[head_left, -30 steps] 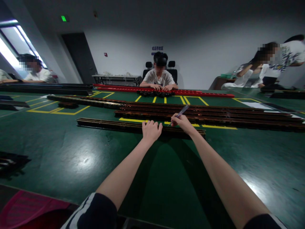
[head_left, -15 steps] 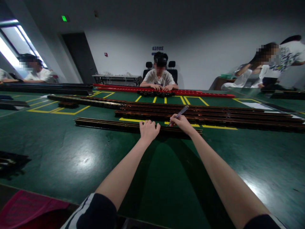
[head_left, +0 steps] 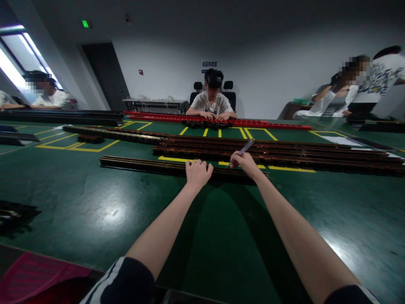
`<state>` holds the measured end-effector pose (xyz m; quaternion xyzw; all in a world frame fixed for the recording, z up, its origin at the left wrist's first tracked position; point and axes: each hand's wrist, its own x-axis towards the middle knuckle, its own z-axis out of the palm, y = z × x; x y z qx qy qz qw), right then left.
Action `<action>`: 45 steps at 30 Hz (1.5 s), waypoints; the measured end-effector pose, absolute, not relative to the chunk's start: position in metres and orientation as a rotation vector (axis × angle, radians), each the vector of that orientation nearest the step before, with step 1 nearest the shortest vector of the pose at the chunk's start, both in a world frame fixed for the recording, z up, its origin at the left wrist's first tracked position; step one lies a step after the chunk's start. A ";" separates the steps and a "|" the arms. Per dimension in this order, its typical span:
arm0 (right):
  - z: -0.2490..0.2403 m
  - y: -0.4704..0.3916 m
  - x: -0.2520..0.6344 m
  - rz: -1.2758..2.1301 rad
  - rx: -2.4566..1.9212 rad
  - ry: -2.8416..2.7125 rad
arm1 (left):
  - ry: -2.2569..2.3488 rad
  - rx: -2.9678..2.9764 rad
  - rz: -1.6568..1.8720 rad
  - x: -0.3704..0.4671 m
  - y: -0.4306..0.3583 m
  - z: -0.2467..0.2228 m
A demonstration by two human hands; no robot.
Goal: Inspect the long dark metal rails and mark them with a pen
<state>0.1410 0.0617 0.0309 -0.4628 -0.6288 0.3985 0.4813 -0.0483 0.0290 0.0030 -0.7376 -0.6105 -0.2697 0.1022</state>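
Note:
My left hand (head_left: 198,174) is closed over a long dark strip (head_left: 139,164) that lies crosswise on the green table. Its fingers bend over the strip and the thumb points to the right; the fingertips' exact contact is hidden. In my right hand (head_left: 245,164) is a slim pen (head_left: 246,147) with a clear-looking barrel, held in a writing grip. Its thin tip points down and left, at the right half of the strip. Whether the tip touches the strip I cannot tell.
Behind the strip lies a pile of long dark strips (head_left: 300,154). Yellow tape lines mark the green table (head_left: 136,219). A person (head_left: 210,103) opposite handles parts beside red rails (head_left: 272,124). More dark pieces (head_left: 15,215) lie at the left edge. Other people sit or stand to both sides.
My right hand has shifted slightly to the right along the strip with the pen. My left hand stays where it was.

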 end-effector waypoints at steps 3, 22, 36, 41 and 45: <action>0.030 0.063 0.142 0.951 -1.158 -1.508 | -1.812 -2.194 -0.800 -0.048 0.028 0.004; 0.027 0.066 0.146 0.928 -1.139 -1.583 | -1.817 -2.138 -0.819 -0.049 0.031 0.002; 0.026 0.064 0.143 0.946 -1.107 -1.637 | -1.681 -2.150 -0.833 -0.048 0.026 0.002; 0.025 0.066 0.142 0.943 -1.089 -1.636 | -1.466 -2.257 -0.805 -0.042 0.024 0.003; 0.024 0.067 0.142 0.955 -1.081 -1.628 | -1.426 -2.319 -0.741 -0.040 0.027 0.000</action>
